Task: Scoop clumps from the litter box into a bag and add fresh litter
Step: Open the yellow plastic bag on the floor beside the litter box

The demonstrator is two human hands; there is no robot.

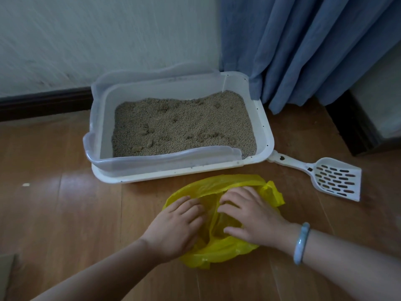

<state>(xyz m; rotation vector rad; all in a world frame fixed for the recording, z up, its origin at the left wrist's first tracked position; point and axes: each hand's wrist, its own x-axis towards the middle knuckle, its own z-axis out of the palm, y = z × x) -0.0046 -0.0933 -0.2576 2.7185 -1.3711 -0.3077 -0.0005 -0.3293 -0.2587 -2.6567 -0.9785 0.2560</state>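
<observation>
Both hands work at a yellow plastic bag (pixel 219 250) that lies crumpled on a wooden floor (pixel 65 213). The left hand (pixel 175 227) lies palm down on the bag's left side, with its fingers curled over the edge and into the bag's mouth. The right hand (pixel 249 218) is on the right side, fingers bent with their tips tucked into the plastic and the thumb stretched out along the lower fold. Between them the bag's mouth gapes a little. A pale blue bracelet (pixel 301 244) circles the right wrist.

Just beyond the bag, near it but not touching, sits a white litter box (pixel 180 170) with a clear raised guard round its rim. It holds beige litter (pixel 184 118), its surface uneven, with darker clumps (pixel 149 129) showing here and there. To the right of the box a white slotted scoop (pixel 334 179) lies flat on the floor, its handle end touching the box's near right corner.

Behind the box is a pale wall (pixel 97 35) with a dark baseboard. A blue curtain (pixel 303 51) hangs at the right, its hem draped over the box's far corner.
</observation>
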